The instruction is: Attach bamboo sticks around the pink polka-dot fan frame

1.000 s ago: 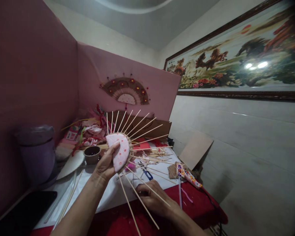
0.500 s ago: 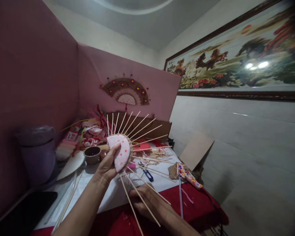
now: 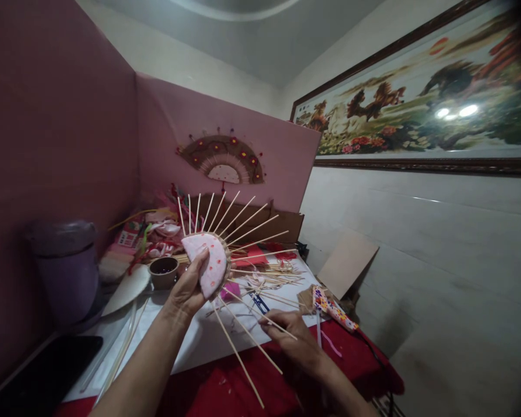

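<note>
My left hand [image 3: 191, 289] grips a half-round pad [image 3: 211, 263] covered in white cloth with red-orange spots, thumb on its face. Thin wooden sticks [image 3: 247, 223] fan out from the pad's curved edge, forming a fan frame held up over the table. My right hand [image 3: 289, 336] is beneath the lower right sticks, its fingers curled. One stick crosses in front of it. Its fingertips are at the handle end of blue thread snips [image 3: 258, 301] on the white sheet; whether they grip the snips is unclear.
A hot glue gun [image 3: 334, 310] with flowered covering lies at the right. Loose sticks [image 3: 282, 275] and a magenta piece [image 3: 231, 291] lie behind the snips. At left are a brown cup [image 3: 164, 272], a phone [image 3: 47, 376] and a purple bin [image 3: 67, 278]. A finished fan [image 3: 226, 159] hangs on the pink board.
My right hand has come up and to the right from below the sticks to the snips' handle. My left hand has shifted the fan frame slightly up and left.
</note>
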`<state>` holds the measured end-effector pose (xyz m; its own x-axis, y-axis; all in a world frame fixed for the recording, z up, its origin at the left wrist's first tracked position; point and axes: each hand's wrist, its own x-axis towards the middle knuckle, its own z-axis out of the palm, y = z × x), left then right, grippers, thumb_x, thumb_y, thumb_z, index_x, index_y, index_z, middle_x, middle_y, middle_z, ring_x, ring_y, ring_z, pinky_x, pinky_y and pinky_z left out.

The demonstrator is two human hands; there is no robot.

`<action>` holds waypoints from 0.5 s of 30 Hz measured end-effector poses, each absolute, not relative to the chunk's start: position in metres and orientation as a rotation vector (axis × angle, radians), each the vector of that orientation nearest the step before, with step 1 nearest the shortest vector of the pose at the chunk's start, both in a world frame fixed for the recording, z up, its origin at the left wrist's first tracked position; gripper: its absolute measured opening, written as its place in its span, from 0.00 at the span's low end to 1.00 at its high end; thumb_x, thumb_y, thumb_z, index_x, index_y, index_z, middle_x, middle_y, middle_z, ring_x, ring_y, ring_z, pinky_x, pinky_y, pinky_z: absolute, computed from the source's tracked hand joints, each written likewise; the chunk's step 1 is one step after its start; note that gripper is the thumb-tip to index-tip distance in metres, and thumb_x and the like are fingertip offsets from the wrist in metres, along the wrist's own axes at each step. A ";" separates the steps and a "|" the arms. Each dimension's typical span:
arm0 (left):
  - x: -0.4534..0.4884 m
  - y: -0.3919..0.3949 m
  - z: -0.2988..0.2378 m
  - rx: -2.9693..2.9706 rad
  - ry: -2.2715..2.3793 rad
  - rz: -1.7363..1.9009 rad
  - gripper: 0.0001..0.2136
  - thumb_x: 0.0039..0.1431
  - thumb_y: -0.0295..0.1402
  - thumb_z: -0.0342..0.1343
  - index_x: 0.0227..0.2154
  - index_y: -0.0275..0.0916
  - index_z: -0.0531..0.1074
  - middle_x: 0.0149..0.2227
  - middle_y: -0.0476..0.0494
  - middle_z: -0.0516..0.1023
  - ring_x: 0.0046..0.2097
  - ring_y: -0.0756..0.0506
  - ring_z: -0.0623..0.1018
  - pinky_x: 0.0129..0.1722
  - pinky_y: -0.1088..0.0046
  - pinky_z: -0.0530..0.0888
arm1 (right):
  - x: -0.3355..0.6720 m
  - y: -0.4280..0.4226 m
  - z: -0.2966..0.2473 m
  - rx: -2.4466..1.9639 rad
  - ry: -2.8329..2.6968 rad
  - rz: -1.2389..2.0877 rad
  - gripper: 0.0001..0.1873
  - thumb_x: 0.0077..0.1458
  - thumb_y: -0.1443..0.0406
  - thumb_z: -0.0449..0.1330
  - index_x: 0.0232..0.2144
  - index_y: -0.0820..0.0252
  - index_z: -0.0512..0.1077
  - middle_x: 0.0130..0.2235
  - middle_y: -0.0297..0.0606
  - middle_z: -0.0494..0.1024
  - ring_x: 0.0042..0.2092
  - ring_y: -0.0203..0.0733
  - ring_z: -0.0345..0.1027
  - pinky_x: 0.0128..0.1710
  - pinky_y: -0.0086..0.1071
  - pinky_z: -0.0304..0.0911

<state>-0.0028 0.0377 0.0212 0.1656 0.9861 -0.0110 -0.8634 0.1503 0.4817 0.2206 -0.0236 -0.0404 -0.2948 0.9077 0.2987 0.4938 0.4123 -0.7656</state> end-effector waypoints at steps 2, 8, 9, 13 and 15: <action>-0.004 0.040 0.021 0.388 0.366 1.407 0.15 0.57 0.26 0.49 0.48 0.33 0.67 0.29 0.38 0.80 0.32 0.43 0.80 0.36 0.64 0.77 | 0.232 -0.024 -0.037 -1.175 -1.776 0.788 0.13 0.51 0.58 0.57 0.24 0.62 0.71 0.23 0.32 0.66 0.26 0.33 0.57 0.26 0.26 0.52; -0.003 0.039 0.024 0.375 0.422 1.470 0.13 0.57 0.25 0.50 0.46 0.32 0.68 0.28 0.39 0.80 0.30 0.43 0.80 0.35 0.64 0.77 | 0.250 -0.036 -0.019 -1.098 -1.439 0.884 0.16 0.47 0.54 0.60 0.19 0.60 0.64 0.18 0.26 0.54 0.21 0.29 0.44 0.20 0.26 0.43; -0.002 0.039 0.024 0.376 0.426 1.481 0.13 0.57 0.24 0.50 0.46 0.32 0.68 0.28 0.39 0.80 0.31 0.43 0.80 0.35 0.64 0.77 | 0.250 -0.040 -0.015 -1.094 -1.415 0.870 0.16 0.46 0.55 0.60 0.19 0.60 0.64 0.17 0.26 0.54 0.20 0.29 0.43 0.20 0.26 0.43; 0.000 0.040 0.023 0.384 0.416 1.495 0.14 0.56 0.24 0.51 0.46 0.33 0.69 0.29 0.39 0.80 0.32 0.43 0.80 0.36 0.64 0.77 | 0.244 -0.059 -0.006 -1.079 -1.525 0.733 0.15 0.48 0.57 0.60 0.18 0.60 0.66 0.18 0.29 0.58 0.21 0.31 0.49 0.21 0.27 0.47; -0.002 0.041 0.022 0.375 0.401 1.497 0.14 0.56 0.24 0.51 0.46 0.34 0.68 0.29 0.40 0.80 0.31 0.43 0.80 0.36 0.64 0.77 | 0.242 -0.066 -0.007 -1.075 -1.686 0.648 0.12 0.50 0.58 0.58 0.21 0.59 0.71 0.19 0.32 0.64 0.22 0.34 0.54 0.22 0.28 0.50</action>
<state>-0.0016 0.0408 0.0224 0.0332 0.9991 -0.0253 -0.8779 0.0413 0.4771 0.2418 -0.0661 -0.0069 -0.1122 0.8839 0.4539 0.3519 0.4626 -0.8137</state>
